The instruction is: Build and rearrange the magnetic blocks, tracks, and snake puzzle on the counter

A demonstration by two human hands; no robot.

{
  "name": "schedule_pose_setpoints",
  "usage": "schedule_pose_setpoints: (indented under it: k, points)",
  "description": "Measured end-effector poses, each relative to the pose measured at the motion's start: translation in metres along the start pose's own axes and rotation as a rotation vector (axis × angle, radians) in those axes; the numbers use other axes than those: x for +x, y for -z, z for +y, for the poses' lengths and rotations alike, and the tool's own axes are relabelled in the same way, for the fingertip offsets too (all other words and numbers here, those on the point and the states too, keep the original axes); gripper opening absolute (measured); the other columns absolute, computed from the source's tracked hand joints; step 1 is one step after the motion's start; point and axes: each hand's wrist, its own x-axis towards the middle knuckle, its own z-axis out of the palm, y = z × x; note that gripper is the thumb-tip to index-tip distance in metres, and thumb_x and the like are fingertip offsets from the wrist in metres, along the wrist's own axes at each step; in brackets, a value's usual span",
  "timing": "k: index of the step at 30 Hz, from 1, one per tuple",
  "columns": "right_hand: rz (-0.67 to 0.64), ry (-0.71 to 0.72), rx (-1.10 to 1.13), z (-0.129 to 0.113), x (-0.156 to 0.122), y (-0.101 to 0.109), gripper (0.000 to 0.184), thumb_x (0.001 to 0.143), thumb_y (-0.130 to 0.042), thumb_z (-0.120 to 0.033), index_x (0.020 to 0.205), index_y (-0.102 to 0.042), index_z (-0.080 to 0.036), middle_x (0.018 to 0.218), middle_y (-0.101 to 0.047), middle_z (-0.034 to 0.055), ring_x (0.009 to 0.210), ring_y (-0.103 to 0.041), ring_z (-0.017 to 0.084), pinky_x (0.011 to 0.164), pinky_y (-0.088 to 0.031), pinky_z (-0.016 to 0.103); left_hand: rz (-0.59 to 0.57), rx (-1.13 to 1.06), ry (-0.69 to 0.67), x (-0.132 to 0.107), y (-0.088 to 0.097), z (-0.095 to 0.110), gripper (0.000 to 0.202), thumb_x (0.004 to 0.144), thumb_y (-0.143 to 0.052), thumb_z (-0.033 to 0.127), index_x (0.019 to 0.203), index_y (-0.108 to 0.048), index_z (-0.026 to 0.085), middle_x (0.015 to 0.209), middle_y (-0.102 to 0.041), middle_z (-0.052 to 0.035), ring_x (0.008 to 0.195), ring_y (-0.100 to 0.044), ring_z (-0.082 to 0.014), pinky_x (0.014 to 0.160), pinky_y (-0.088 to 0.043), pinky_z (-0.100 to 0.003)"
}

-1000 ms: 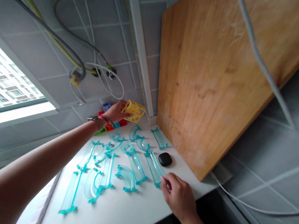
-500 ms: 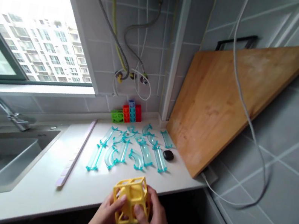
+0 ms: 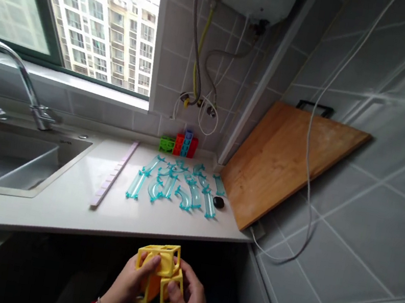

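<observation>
Both hands are on yellow open-frame building blocks, held just below the counter's front edge. My left hand grips the left side, with its thumb lying on the upper block's face. On the lower right block, my right hand has its thumb in front and fingers behind. The right block sits out of line with the rest, and a dark gap shows between the lower parts. Whether the pieces are still joined behind the fingers I cannot tell.
Several clear teal track pieces lie on the white counter, beside a black oval object. Green, red and blue blocks stand by the wall. A lilac strip, a sink and a leaning wooden board are around them.
My view has tilted up and turned left. The yellow blocks, compact like a cube before, now have a lower right part shifted and a gap beside it. Both hands still hold them.
</observation>
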Motion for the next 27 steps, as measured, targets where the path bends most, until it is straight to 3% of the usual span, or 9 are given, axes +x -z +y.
schedule_pose_setpoints:
  k: [3, 6, 8, 10, 14, 19, 23, 25, 27]
  points:
    - [-0.030, -0.062, -0.098, -0.008, -0.002, 0.018, 0.062, 0.092, -0.062, -0.058, 0.139, -0.058, -0.018, 0.102, -0.074, 0.0102, 0.086, -0.070, 0.024, 0.075, -0.059, 0.034, 0.167, -0.070, 0.045, -0.016, 0.005, 0.010, 0.062, 0.067, -0.082, 0.065, 0.100, -0.066, 0.015, 0.084, -0.073, -0.0075, 0.071, -0.070, -0.0249, 0.064, -0.058, -0.034]
    - [0.114, -0.059, -0.383, -0.018, 0.024, 0.057, 0.067, 0.094, -0.056, -0.059, 0.145, -0.052, -0.017, 0.102, -0.074, 0.0105, 0.081, -0.070, 0.024, 0.064, -0.058, 0.032, 0.300, -0.067, 0.060, -0.031, 0.021, 0.022, 0.068, 0.067, -0.078, 0.070, 0.107, -0.065, 0.016, 0.084, -0.073, -0.0077, 0.066, -0.071, -0.0247, 0.061, -0.058, -0.034]
    - [0.314, 0.010, -0.732, -0.026, 0.058, 0.087, 0.063, 0.093, -0.054, -0.057, 0.140, -0.058, -0.014, 0.113, -0.073, 0.0142, 0.096, -0.070, 0.027, 0.079, -0.059, 0.036, 0.335, -0.016, 0.057, -0.039, 0.036, 0.028, 0.070, 0.064, -0.080, 0.069, 0.106, -0.064, 0.016, 0.081, -0.073, -0.0069, 0.063, -0.071, -0.0250, 0.059, -0.058, -0.033]
    - [0.439, 0.024, -0.998, -0.035, 0.095, 0.114, 0.058, 0.091, -0.056, -0.051, 0.134, -0.063, -0.012, 0.127, -0.069, 0.0183, 0.118, -0.065, 0.031, 0.101, -0.050, 0.040, 0.360, 0.019, 0.055, -0.046, 0.053, 0.029, 0.070, 0.061, -0.083, 0.068, 0.105, -0.064, 0.016, 0.078, -0.072, -0.0052, 0.062, -0.071, -0.0254, 0.059, -0.059, -0.034]
    - [0.486, -0.038, -1.133, -0.045, 0.150, 0.142, 0.051, 0.088, -0.065, -0.041, 0.130, -0.065, -0.013, 0.120, -0.072, 0.0199, 0.115, -0.066, 0.031, 0.102, -0.046, 0.036, 0.405, -0.022, 0.057, -0.056, 0.083, 0.019, 0.068, 0.060, -0.087, 0.064, 0.104, -0.063, 0.017, 0.075, -0.070, -0.0028, 0.064, -0.071, -0.0254, 0.061, -0.061, -0.034]
    - [0.535, -0.061, -1.213, -0.047, 0.163, 0.132, 0.059, 0.085, -0.070, -0.043, 0.136, -0.060, -0.015, 0.122, -0.069, 0.0202, 0.117, -0.064, 0.032, 0.099, -0.046, 0.037, 0.439, -0.066, 0.036, -0.064, 0.100, 0.007, 0.064, 0.059, -0.089, 0.062, 0.098, -0.064, 0.019, 0.075, -0.070, -0.0031, 0.061, -0.070, -0.0248, 0.059, -0.062, -0.036]
    - [0.563, 0.012, -1.230, -0.048, 0.126, 0.101, 0.059, 0.096, -0.054, -0.049, 0.140, -0.055, -0.010, 0.141, -0.054, 0.0258, 0.130, -0.055, 0.034, 0.105, -0.045, 0.042, 0.430, -0.041, 0.001, -0.073, 0.097, 0.011, 0.066, 0.059, -0.088, 0.063, 0.098, -0.065, 0.016, 0.069, -0.068, -0.0021, 0.059, -0.068, -0.0227, 0.057, -0.060, -0.034]
    - [0.470, 0.071, -1.203, -0.043, 0.091, 0.078, 0.053, 0.097, -0.050, -0.049, 0.135, -0.059, -0.013, 0.133, -0.060, 0.0199, 0.120, -0.061, 0.030, 0.102, -0.049, 0.038, 0.395, -0.001, -0.007, -0.077, 0.090, 0.014, 0.066, 0.061, -0.085, 0.066, 0.099, -0.066, 0.015, 0.067, -0.068, -0.0021, 0.057, -0.067, -0.0222, 0.055, -0.058, -0.033]
    - [0.142, 0.154, -1.034, -0.031, 0.050, 0.054, 0.045, 0.099, -0.049, -0.050, 0.126, -0.066, -0.017, 0.117, -0.068, 0.0128, 0.092, -0.068, 0.023, 0.086, -0.056, 0.034, 0.346, 0.039, -0.007, -0.079, 0.082, 0.015, 0.066, 0.062, -0.084, 0.067, 0.097, -0.067, 0.014, 0.068, -0.069, -0.0031, 0.057, -0.066, -0.0221, 0.055, -0.058, -0.033]
